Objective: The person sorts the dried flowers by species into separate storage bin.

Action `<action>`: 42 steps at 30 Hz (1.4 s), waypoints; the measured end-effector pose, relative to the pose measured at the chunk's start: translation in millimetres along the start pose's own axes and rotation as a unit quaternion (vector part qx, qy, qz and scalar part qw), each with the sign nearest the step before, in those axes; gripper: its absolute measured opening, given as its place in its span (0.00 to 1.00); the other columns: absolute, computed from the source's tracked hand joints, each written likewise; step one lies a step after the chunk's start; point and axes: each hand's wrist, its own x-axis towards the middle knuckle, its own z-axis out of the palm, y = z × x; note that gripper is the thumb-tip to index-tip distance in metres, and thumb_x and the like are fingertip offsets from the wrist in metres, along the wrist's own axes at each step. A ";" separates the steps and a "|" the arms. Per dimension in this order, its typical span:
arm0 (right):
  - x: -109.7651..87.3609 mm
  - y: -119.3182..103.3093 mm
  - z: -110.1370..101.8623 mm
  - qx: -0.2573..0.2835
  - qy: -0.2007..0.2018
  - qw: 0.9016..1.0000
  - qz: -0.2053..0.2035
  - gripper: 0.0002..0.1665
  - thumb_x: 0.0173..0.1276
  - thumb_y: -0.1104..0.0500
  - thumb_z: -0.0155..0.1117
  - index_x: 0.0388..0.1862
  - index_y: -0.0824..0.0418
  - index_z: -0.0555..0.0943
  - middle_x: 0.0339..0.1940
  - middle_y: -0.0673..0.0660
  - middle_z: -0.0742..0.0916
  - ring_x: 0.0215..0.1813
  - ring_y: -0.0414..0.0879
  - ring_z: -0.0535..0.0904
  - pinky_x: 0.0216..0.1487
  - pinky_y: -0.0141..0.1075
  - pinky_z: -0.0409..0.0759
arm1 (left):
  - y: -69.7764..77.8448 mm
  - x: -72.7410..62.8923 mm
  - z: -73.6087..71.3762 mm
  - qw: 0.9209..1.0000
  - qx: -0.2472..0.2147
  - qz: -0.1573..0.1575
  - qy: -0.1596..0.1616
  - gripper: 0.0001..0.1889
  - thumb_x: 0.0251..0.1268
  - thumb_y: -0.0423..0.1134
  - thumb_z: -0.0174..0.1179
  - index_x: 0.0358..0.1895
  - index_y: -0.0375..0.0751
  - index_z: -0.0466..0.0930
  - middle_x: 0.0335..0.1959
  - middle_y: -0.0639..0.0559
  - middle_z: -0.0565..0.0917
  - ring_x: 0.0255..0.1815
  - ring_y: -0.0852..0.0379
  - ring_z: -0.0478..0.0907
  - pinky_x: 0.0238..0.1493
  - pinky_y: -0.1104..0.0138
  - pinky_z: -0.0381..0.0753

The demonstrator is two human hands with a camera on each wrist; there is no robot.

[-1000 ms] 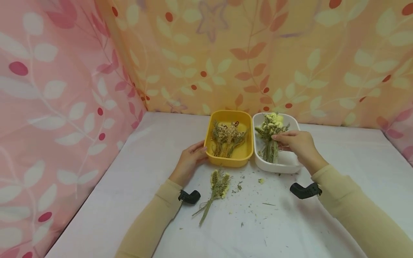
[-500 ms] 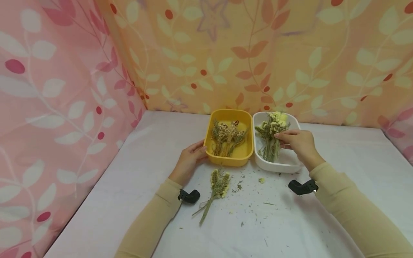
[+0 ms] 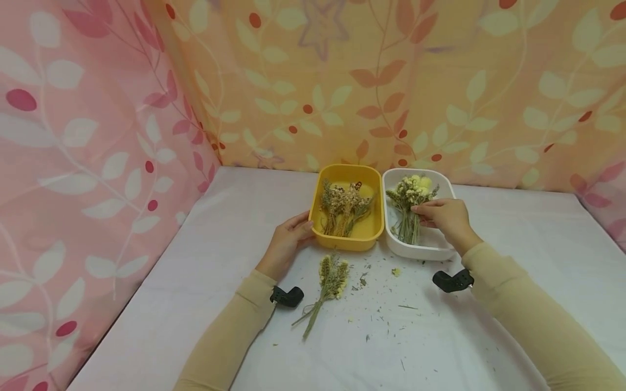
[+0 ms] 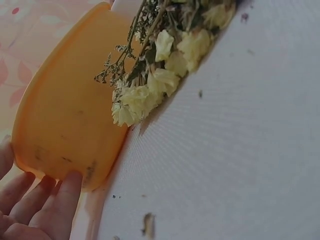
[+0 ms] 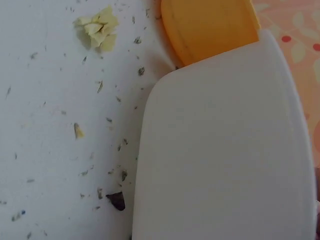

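Note:
My left hand (image 3: 287, 244) holds the left side of a yellow plastic box (image 3: 346, 244); in the left wrist view its fingers (image 4: 56, 209) lie against the outer wall. Several small dried-flower bunches (image 3: 346, 203) lie inside that box. To its right stands a white box (image 3: 419, 251) with bunches of pale yellow dried flowers (image 3: 409, 190), heads toward the back. Over this box, my right hand (image 3: 448, 217) pinches the stems of a bunch between thumb and fingers. The right wrist view shows only the white box's outer wall (image 5: 220, 145), which hides the flowers and most of the hand.
Another dried-flower bunch (image 3: 333, 278) lies on the white tablecloth (image 3: 235, 217) before the yellow box, stems toward me. Crumbs and a fallen yellow blossom (image 3: 395, 272) are scattered in front of the boxes. A patterned cloth wall (image 3: 274, 108) rises close behind.
My right hand and forearm have shifted slightly left, with the fingers still on the stems in the white box. The left hand stays at the yellow box.

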 end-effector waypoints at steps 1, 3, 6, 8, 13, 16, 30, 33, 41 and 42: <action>0.9 1.4 0.4 -0.009 0.001 1.000 0.002 0.29 0.67 0.53 0.70 0.59 0.73 0.79 0.21 0.34 0.84 0.25 0.30 0.83 0.37 0.27 0.88 | -0.8 0.2 0.2 1.000 0.001 0.001 -0.001 0.27 0.75 0.37 0.56 0.74 0.38 0.65 0.72 0.40 0.72 0.69 0.42 0.73 0.66 0.56 0.81; 1.7 3.9 0.4 -0.028 0.002 1.000 0.008 0.28 0.67 0.53 0.70 0.58 0.72 0.80 0.21 0.35 0.84 0.24 0.31 0.83 0.35 0.26 0.87 | -2.4 0.4 0.8 1.000 0.001 -0.001 -0.003 0.27 0.75 0.38 0.56 0.74 0.38 0.65 0.71 0.40 0.72 0.69 0.41 0.73 0.65 0.56 0.81; 2.8 6.7 0.0 -0.035 0.006 0.999 0.018 0.26 0.66 0.54 0.71 0.55 0.72 0.82 0.20 0.37 0.84 0.23 0.31 0.83 0.32 0.24 0.86 | -4.8 1.1 1.1 1.000 0.003 0.001 -0.006 0.27 0.75 0.38 0.56 0.73 0.38 0.66 0.71 0.39 0.72 0.68 0.41 0.74 0.65 0.57 0.82; 3.8 7.5 -0.3 -0.041 0.004 0.999 0.018 0.26 0.66 0.54 0.71 0.55 0.72 0.82 0.19 0.38 0.84 0.22 0.31 0.83 0.31 0.24 0.85 | -5.8 1.9 0.7 1.000 0.002 0.005 -0.006 0.26 0.75 0.38 0.56 0.73 0.38 0.66 0.71 0.39 0.72 0.68 0.42 0.75 0.63 0.59 0.83; 5.1 9.9 0.1 -0.077 -0.001 0.997 0.016 0.30 0.66 0.51 0.71 0.57 0.72 0.81 0.17 0.37 0.84 0.22 0.30 0.82 0.31 0.22 0.83 | -7.1 1.6 0.9 1.000 0.006 0.015 -0.005 0.26 0.76 0.37 0.55 0.73 0.36 0.65 0.72 0.37 0.71 0.67 0.43 0.75 0.60 0.63 0.85; 4.9 13.1 -0.2 -0.099 -0.003 0.995 0.026 0.30 0.66 0.49 0.71 0.57 0.70 0.82 0.18 0.37 0.84 0.24 0.30 0.82 0.32 0.20 0.80 | -7.9 -0.1 1.7 1.000 0.006 0.006 -0.006 0.26 0.75 0.37 0.55 0.73 0.37 0.66 0.71 0.38 0.72 0.67 0.43 0.76 0.61 0.61 0.84; -9.5 -1.6 -6.3 -0.161 0.027 0.985 -0.048 0.27 0.68 0.47 0.68 0.54 0.68 0.84 0.37 0.58 0.92 0.35 0.41 0.90 0.46 0.37 0.88 | -2.1 1.6 -3.2 1.000 -0.002 -0.001 -0.002 0.26 0.74 0.37 0.57 0.73 0.39 0.67 0.71 0.43 0.73 0.68 0.47 0.75 0.66 0.60 0.81; -20.0 -10.4 -8.6 -0.166 0.021 0.984 -0.061 0.28 0.70 0.46 0.66 0.58 0.66 0.83 0.53 0.66 0.88 0.42 0.46 0.90 0.57 0.51 0.85 | -1.3 1.6 -2.6 1.000 -0.005 -0.010 0.002 0.26 0.74 0.37 0.57 0.73 0.39 0.67 0.71 0.44 0.73 0.69 0.48 0.74 0.65 0.61 0.81; -52.5 -25.2 0.9 -0.142 -0.014 0.987 -0.078 0.30 0.69 0.42 0.65 0.58 0.63 0.83 0.59 0.66 0.85 0.47 0.49 0.89 0.64 0.54 0.81 | 0.3 0.1 -0.9 1.000 -0.005 -0.002 0.005 0.26 0.74 0.37 0.57 0.73 0.38 0.67 0.72 0.42 0.72 0.69 0.45 0.74 0.66 0.58 0.80; -57.5 -25.2 3.2 -0.145 -0.017 0.986 -0.085 0.30 0.69 0.41 0.66 0.58 0.63 0.83 0.59 0.65 0.85 0.47 0.49 0.89 0.63 0.54 0.81 | 0.5 0.0 -0.9 1.000 -0.002 -0.002 0.006 0.26 0.74 0.37 0.56 0.73 0.39 0.67 0.72 0.42 0.72 0.69 0.45 0.74 0.67 0.58 0.80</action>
